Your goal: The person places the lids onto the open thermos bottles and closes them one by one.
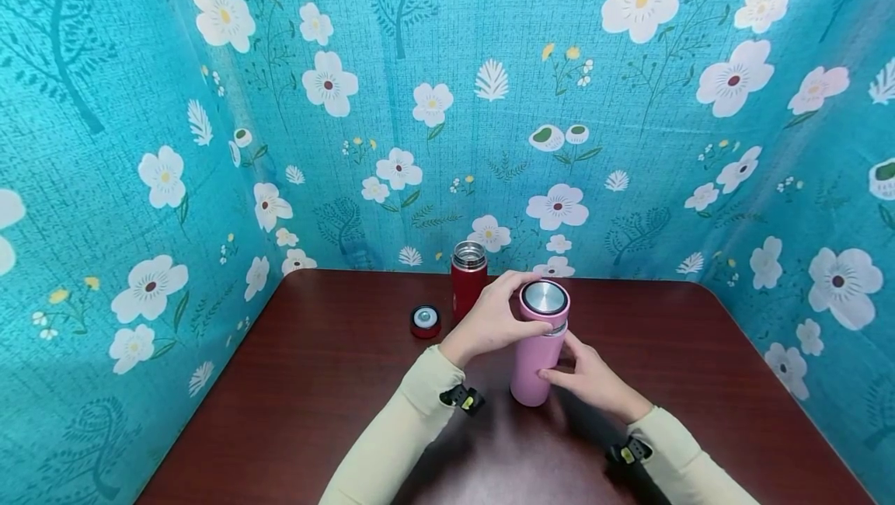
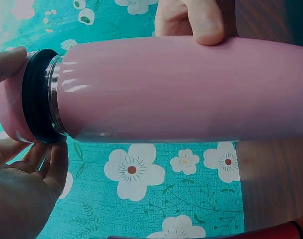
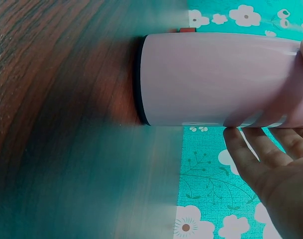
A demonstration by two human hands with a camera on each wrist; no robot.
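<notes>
A pink thermos bottle (image 1: 534, 373) stands upright on the table, its pink lid (image 1: 545, 297) topped by a silver disc. My left hand (image 1: 492, 317) grips the lid from the left, thumb on the near side and fingers behind. In the left wrist view, a black ring (image 2: 38, 95) shows at the lid's lower edge, and a strip of steel neck (image 2: 54, 94) lies bare between it and the body. Lower down, my right hand (image 1: 594, 382) holds the body from the right. Its fingers (image 3: 246, 159) lie along the bottle's far side in the right wrist view.
Behind my left hand stands a red thermos bottle (image 1: 467, 287), its steel mouth uncovered. Left of it a red lid (image 1: 425, 321) lies with its inner side up. A flowered blue cloth (image 1: 433, 140) closes off the back and sides of the dark wooden table (image 1: 315, 381).
</notes>
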